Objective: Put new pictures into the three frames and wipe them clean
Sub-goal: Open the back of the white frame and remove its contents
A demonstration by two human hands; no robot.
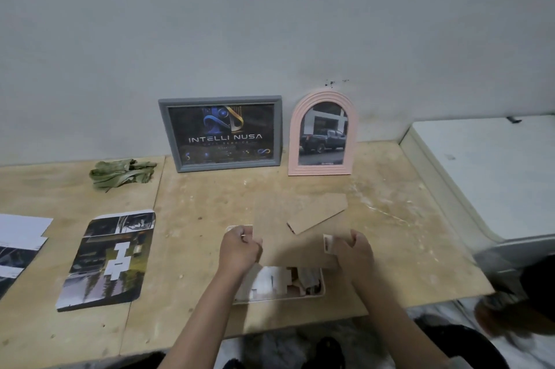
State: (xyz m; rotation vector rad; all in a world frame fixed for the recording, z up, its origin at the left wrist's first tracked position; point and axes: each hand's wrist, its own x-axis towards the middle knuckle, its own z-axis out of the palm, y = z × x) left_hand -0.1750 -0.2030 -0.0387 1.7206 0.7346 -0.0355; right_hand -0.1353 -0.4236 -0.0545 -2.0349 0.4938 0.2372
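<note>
A white frame (322,287) lies face down on the wooden table (390,248) right in front of me. Over it I hold a brown cardboard backing board (282,236) with its stand flap (318,212) sticking up. My left hand (238,248) grips the board's left edge and my right hand (354,251) grips its right edge. A grey frame (222,134) with a dark poster and a pink arched frame (322,134) with a truck picture lean against the wall. A green cloth (120,173) lies bunched at the back left.
A printed picture (111,257) lies flat at the left, and more prints (18,245) lie at the far left edge. A white appliance (492,176) stands against the table's right side. Dark objects sit on the floor below the front edge.
</note>
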